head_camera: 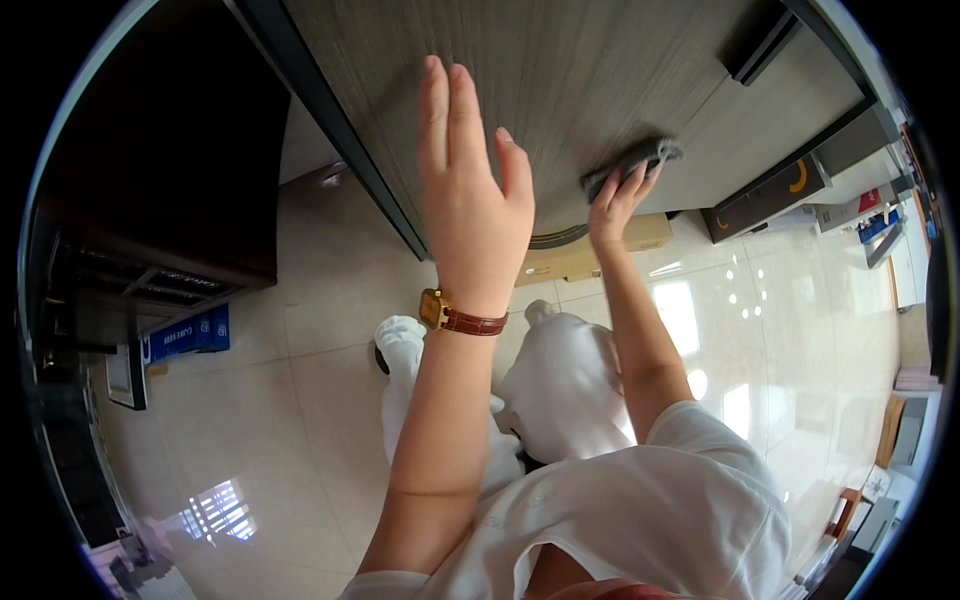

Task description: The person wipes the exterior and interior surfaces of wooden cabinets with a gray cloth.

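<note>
My left hand is raised in front of a grey-brown wood-grain panel, its fingers extended and its thumb apart. It holds nothing; whether it touches the panel I cannot tell. A gold-coloured wristwatch on a brown leather strap circles that wrist. Over to the right, my right hand presses a dark grey cloth against the panel near its lower edge. The cloth looks bunched and slightly blurred, and the fingers hide part of it.
A black frame strip borders the panel on the left. Dark furniture stands beyond it, with a blue box below. A cardboard box lies on the glossy tiled floor under the panel. Dark boxes stand at right.
</note>
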{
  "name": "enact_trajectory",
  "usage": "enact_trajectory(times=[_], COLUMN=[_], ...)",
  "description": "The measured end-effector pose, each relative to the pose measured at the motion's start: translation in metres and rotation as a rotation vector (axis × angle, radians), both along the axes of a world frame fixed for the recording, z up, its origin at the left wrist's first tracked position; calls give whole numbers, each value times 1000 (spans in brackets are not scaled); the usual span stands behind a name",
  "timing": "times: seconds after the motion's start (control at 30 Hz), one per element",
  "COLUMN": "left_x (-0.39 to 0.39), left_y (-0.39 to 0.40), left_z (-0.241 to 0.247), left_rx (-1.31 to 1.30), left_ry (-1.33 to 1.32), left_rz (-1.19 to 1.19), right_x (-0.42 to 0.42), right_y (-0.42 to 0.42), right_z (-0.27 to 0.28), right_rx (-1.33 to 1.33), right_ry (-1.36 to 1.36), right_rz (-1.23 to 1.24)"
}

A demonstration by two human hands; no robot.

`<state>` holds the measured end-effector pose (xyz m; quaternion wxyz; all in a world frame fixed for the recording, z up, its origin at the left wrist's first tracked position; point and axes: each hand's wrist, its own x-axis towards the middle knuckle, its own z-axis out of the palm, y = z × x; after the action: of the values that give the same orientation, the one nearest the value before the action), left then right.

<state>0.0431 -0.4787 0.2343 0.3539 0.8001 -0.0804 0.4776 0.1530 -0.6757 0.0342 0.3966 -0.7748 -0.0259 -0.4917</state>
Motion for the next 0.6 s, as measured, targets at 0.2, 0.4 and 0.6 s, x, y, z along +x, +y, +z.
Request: enact_trajectory(times=[0.2,0.4,0.6], left_x=[-7,-10,-16], left_y=[1,4,6], left_z=[-5,-5,3], left_rx=[44,46,-5], left_ry=[80,114,89], left_rz=[-9,-31,-34], right_x=[-2,-32,-93], right_y=[49,83,19], right_z=[-84,-72,72], right_rx=[747,1169,306], right_ry=[496,649,157], right_rz=[-175,282,382])
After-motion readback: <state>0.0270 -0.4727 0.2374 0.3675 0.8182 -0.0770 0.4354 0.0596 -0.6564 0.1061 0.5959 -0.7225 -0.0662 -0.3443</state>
